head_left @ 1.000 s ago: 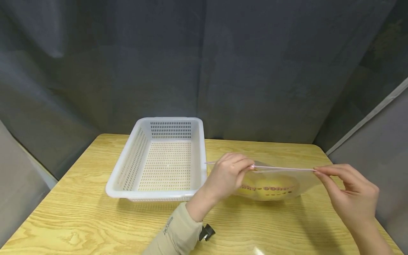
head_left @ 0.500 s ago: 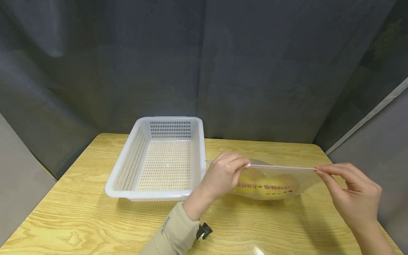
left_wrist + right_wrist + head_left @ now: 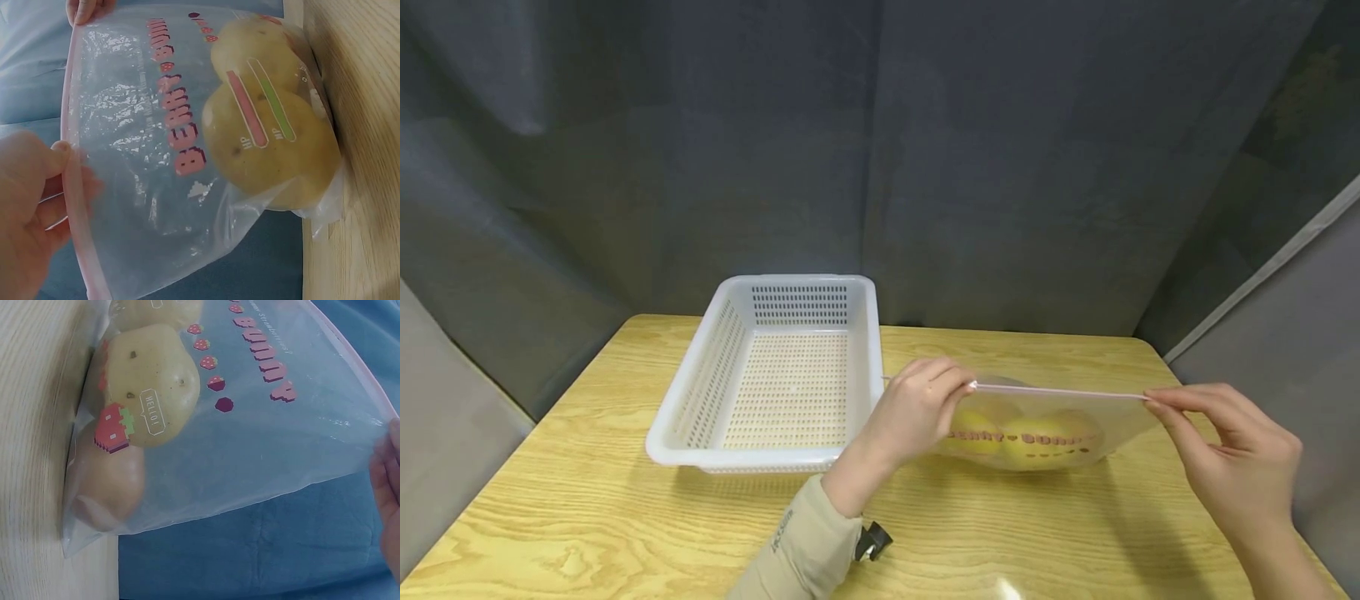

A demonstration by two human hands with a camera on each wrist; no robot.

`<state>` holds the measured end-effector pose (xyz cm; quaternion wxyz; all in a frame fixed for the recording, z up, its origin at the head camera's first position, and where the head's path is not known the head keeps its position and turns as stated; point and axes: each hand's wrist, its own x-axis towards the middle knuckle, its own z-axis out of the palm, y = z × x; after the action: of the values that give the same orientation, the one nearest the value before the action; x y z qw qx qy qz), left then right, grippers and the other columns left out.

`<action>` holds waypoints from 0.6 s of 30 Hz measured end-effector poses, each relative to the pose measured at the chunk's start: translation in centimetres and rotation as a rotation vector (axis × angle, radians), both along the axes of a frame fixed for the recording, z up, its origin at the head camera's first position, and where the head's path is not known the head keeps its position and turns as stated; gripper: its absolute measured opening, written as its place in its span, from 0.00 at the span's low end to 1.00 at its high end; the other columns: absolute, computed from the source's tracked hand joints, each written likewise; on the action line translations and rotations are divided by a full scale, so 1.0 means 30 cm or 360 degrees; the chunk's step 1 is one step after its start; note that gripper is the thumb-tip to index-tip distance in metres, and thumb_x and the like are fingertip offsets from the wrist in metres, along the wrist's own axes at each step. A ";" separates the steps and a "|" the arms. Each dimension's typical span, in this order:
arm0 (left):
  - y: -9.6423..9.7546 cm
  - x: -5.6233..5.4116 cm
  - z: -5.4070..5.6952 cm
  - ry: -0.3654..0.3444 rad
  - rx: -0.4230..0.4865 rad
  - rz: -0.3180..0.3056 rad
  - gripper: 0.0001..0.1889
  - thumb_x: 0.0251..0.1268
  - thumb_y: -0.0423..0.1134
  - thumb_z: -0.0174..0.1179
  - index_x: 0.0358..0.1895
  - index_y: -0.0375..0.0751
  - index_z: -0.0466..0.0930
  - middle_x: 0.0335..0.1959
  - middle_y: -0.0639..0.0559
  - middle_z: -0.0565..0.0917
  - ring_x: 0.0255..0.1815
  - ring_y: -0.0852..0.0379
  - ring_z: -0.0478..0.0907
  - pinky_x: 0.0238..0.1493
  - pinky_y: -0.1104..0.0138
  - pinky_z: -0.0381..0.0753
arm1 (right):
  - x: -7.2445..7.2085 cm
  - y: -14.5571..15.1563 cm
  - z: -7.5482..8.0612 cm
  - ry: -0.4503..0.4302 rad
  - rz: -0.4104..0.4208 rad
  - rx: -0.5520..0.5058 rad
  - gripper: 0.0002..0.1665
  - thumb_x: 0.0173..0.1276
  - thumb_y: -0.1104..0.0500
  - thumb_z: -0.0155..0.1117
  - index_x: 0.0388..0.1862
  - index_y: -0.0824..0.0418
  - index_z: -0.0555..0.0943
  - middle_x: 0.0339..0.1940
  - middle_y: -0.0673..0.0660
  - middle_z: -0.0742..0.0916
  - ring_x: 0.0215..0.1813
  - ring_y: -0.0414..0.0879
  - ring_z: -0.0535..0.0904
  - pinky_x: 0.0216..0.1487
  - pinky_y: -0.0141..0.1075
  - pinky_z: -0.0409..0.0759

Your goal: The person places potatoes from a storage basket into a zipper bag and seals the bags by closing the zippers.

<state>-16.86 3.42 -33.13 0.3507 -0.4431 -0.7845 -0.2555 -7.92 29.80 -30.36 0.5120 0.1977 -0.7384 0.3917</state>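
Note:
A clear zip bag with pink print stands on the table, its pink zip strip stretched level along the top. Several yellowish potatoes fill its bottom, pressed against the printed film in both wrist views. My left hand pinches the strip left of the middle, with a small pale slider at its fingertips. At the bag's top right corner, my right hand holds the strip's end between thumb and index finger. The strip's left end is mostly behind my left hand in the head view.
A white perforated plastic basket stands left of the bag, close to my left hand. The wooden table runs back to a dark curtain. A black buckle shows beside my left sleeve.
My left hand has slid leftward along the zip strip, and more of the printed lettering shows. The right hand keeps its grip on the corner and has barely moved.

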 end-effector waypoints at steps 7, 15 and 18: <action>-0.007 -0.001 0.000 0.0040 0.0002 0.0004 0.06 0.62 0.38 0.56 0.36 0.43 0.82 0.32 0.57 0.82 0.38 0.61 0.79 0.51 0.73 0.73 | -0.001 -0.008 0.012 0.0043 -0.0002 0.0002 0.03 0.46 0.73 0.69 0.22 0.69 0.84 0.22 0.53 0.85 0.30 0.27 0.77 0.35 0.16 0.68; -0.009 -0.003 0.002 0.0042 0.0034 -0.0026 0.06 0.61 0.38 0.56 0.36 0.43 0.82 0.32 0.57 0.81 0.37 0.62 0.78 0.50 0.73 0.73 | 0.004 -0.009 0.021 0.0022 0.0037 -0.0036 0.04 0.46 0.75 0.68 0.22 0.70 0.84 0.22 0.55 0.86 0.30 0.29 0.78 0.36 0.17 0.70; -0.002 -0.003 0.001 0.0069 0.0046 -0.0045 0.06 0.60 0.39 0.57 0.36 0.44 0.82 0.32 0.58 0.81 0.36 0.63 0.77 0.49 0.74 0.73 | 0.009 -0.013 0.031 0.0013 0.0129 -0.0109 0.04 0.45 0.77 0.67 0.23 0.74 0.83 0.23 0.57 0.85 0.30 0.32 0.79 0.38 0.18 0.73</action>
<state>-16.96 3.36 -33.10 0.3704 -0.4545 -0.7666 -0.2620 -7.64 29.43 -29.43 0.5053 0.2115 -0.7137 0.4365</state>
